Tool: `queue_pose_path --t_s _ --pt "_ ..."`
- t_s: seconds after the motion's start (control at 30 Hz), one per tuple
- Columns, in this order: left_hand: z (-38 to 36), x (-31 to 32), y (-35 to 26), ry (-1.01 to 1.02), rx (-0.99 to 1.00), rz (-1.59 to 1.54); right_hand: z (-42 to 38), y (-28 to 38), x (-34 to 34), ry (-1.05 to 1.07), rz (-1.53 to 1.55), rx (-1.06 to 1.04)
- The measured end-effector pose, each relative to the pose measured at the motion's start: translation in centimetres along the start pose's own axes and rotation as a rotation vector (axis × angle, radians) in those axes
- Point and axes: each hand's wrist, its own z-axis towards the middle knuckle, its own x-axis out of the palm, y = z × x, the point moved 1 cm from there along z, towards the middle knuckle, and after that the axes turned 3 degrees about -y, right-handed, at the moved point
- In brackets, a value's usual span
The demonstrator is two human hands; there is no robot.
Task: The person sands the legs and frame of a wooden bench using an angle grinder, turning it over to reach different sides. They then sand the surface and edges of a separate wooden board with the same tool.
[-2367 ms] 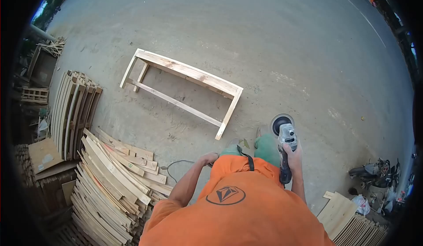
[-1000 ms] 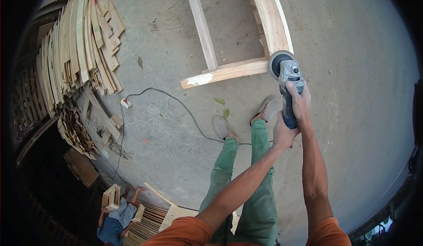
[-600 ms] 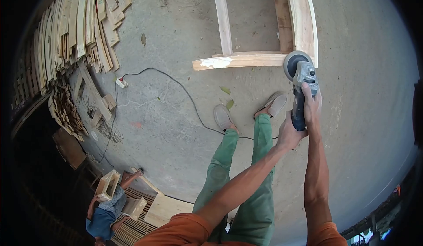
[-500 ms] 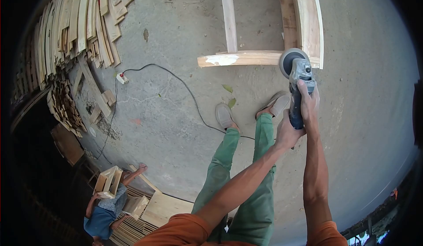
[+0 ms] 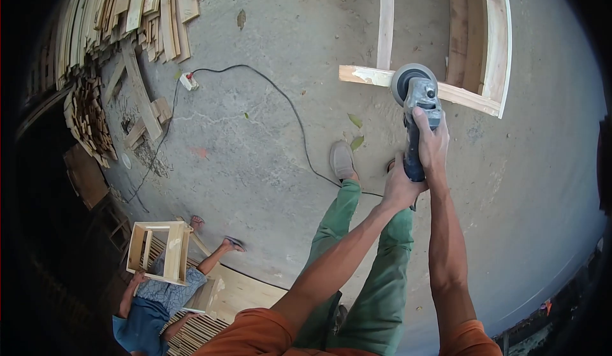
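Note:
Both my hands are wrapped around an angle grinder [image 5: 421, 98] with a round disc [image 5: 408, 79]. My right hand [image 5: 432, 140] grips the upper body near its head, thumb on top. Behind it, my left hand [image 5: 401, 187] holds the dark rear handle. The disc lies over the near rail of a wooden frame [image 5: 472, 98], a little left of the rail's middle; whether it touches cannot be made out. Pale uneven patches show on the rail's left end. The frame rests on the concrete floor, with a thin crosspiece [image 5: 386, 21] running away from me.
A black cord [image 5: 290, 104] crosses the floor from a white power socket [image 5: 189, 82] to beside my legs. Stacked planks [image 5: 146, 5] and loose boards [image 5: 141, 88] lie at left. At lower left, another person [image 5: 166, 286] holds a wooden box frame [image 5: 175, 251].
The grinder has moved left along the rail, away from the corner. My view has shifted, so the frame appears farther right. The other person has stepped, and their box frame is turned differently.

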Motion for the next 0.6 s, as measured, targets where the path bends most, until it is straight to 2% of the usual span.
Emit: queue_pose_path --t_s 0.33,0.47,0.6 --pt "0.7 -7.2 2.1 -0.062 0.010 -0.062 -2.5 4.1 7.4 0.178 -0.025 0.053" --pt "1.6 -8.9 2.8 -0.033 0.036 -0.117 -2.6 4.1 9.7 0.147 -0.043 -0.015" --pt "-0.3 -8.3 1.4 0.014 0.007 -0.031 -3.3 2.8 7.6 0.061 0.006 0.018"
